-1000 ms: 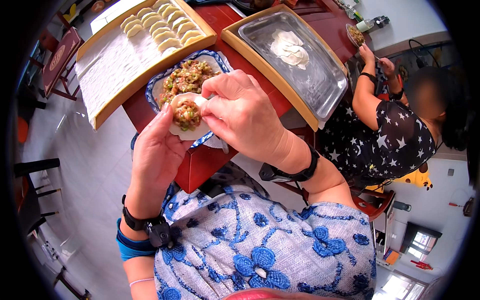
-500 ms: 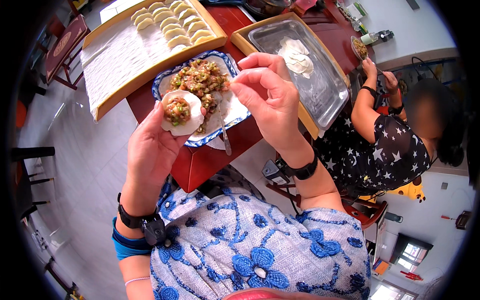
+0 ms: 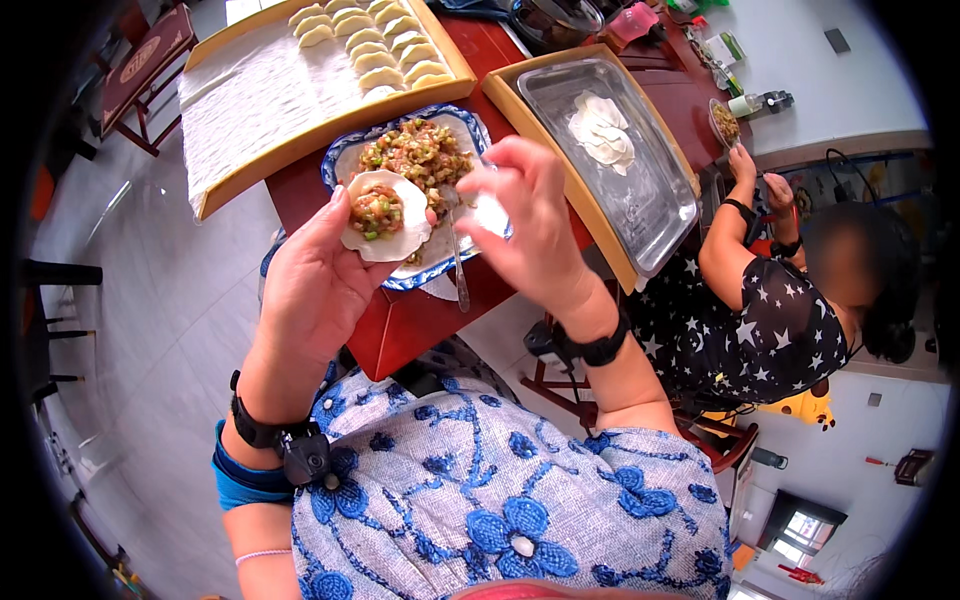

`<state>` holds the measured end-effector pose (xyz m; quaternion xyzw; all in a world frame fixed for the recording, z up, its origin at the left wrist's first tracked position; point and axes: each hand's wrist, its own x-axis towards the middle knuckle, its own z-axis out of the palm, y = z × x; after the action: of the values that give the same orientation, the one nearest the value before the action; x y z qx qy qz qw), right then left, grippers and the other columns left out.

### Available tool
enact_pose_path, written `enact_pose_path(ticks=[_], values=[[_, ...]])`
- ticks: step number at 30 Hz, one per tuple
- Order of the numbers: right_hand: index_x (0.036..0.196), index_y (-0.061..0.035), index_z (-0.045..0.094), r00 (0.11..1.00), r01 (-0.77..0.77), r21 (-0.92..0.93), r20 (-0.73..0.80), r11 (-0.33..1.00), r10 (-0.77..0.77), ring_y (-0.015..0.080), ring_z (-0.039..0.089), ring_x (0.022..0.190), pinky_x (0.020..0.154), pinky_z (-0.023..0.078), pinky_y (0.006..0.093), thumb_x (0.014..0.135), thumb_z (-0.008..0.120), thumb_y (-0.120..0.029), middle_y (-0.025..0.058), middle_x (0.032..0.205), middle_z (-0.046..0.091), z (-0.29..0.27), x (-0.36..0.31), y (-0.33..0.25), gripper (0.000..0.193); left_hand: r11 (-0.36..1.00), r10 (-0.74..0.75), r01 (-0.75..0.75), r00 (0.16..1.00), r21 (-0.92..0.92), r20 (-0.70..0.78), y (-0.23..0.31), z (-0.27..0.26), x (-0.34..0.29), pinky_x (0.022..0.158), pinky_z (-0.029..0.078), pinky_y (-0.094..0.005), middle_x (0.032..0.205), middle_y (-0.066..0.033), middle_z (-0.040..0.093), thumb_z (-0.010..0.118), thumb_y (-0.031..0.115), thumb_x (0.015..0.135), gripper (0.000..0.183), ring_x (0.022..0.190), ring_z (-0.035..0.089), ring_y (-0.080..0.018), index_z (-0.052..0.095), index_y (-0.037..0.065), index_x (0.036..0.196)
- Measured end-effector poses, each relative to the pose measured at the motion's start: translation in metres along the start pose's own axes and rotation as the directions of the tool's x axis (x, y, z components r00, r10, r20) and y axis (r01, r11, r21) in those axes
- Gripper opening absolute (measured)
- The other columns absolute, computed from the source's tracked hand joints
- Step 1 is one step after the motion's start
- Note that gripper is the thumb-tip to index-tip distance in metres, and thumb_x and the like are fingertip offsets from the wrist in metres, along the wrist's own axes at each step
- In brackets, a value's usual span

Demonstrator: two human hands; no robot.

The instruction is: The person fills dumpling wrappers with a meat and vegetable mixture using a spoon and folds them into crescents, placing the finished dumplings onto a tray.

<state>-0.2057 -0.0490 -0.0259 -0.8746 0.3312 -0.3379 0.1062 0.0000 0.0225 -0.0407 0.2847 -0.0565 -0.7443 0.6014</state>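
Observation:
A round dumpling wrapper (image 3: 408, 232) rests across the fingers of my left hand (image 3: 312, 275), pinched at its rim by the thumb. On it sits a mound of chopped meat and green filling (image 3: 376, 212). My right hand (image 3: 535, 230) hovers over the right side of the dish, fingers apart and slightly blurred, with nothing visible in them. Beneath both hands is a blue-and-white dish (image 3: 408, 281) heaped with more filling (image 3: 425, 150). A metal spoon (image 3: 460, 270) leans in that dish, its handle over the near rim, touched by neither hand.
Rows of folded dumplings (image 3: 375, 60) lie on a cloth-lined wooden tray (image 3: 330, 143) at the far left. To the right, a metal tray (image 3: 645, 220) in a wooden frame holds stacked wrappers (image 3: 603, 133). A co-worker (image 3: 770, 300) sits at right near a bowl of filling (image 3: 723, 122).
My right hand's fingers have spread from a near pinch. The left hand still holds the filled wrapper. The table and trays have shifted slightly rightward in the picture. The co-worker's hands have moved slightly.

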Motion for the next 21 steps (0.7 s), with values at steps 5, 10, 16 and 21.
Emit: enact_pose_path(ticks=[5, 10, 16, 21], values=[[0.098, -0.0196, 0.066, 0.940, 0.323, -0.052, -0.097, 0.945, -0.327, 0.0219, 0.048, 0.111, 0.106, 0.040, 0.0479, 0.071, 0.079, -0.009, 0.0032, 0.110, 0.052, 0.017, -0.012, -0.011, 0.032, 1.000, -0.020, 0.019, 0.998, 0.008, 0.061, -0.001, 0.003, -0.001, 0.102, 0.048, -0.0446, 0.128, -0.0189, 0.057, 0.036, 0.025, 0.105, 0.042, 0.116, 0.060, -0.0282, 0.045, -0.005, 0.133], [0.092, -0.0179, 0.071, 0.929, 0.356, 0.024, -0.115, 0.934, -0.351, 0.0221, 0.048, 0.110, 0.102, 0.045, 0.0472, 0.070, 0.083, -0.014, 0.0039, 0.109, 0.052, 0.019, -0.015, -0.009, 0.025, 0.996, -0.086, 0.084, 0.991, 0.021, 0.103, -0.001, -0.003, -0.001, 0.100, 0.050, -0.0442, 0.127, -0.0194, 0.057, 0.035, 0.026, 0.106, 0.042, 0.114, 0.061, -0.0287, 0.043, -0.005, 0.133], [0.091, -0.0156, 0.071, 0.929, 0.354, 0.073, -0.142, 0.932, -0.342, 0.0232, 0.050, 0.108, 0.100, 0.047, 0.0462, 0.070, 0.083, -0.013, 0.0047, 0.112, 0.052, 0.022, -0.018, -0.010, 0.024, 0.993, -0.119, 0.118, 0.990, 0.016, 0.081, -0.004, -0.004, -0.003, 0.096, 0.053, -0.0420, 0.124, -0.0171, 0.060, 0.036, 0.030, 0.106, 0.043, 0.112, 0.062, -0.0273, 0.047, -0.002, 0.131], [0.093, -0.0121, 0.064, 0.924, 0.372, 0.113, -0.144, 0.921, -0.356, 0.0266, 0.050, 0.112, 0.101, 0.046, 0.0436, 0.075, 0.079, -0.010, 0.0068, 0.117, 0.053, 0.022, -0.020, -0.010, 0.024, 0.990, -0.139, 0.138, 0.986, 0.012, 0.088, -0.006, 0.002, 0.000, 0.094, 0.054, -0.0426, 0.127, -0.0164, 0.059, 0.036, 0.035, 0.105, 0.046, 0.112, 0.063, -0.0265, 0.044, 0.000, 0.134]])
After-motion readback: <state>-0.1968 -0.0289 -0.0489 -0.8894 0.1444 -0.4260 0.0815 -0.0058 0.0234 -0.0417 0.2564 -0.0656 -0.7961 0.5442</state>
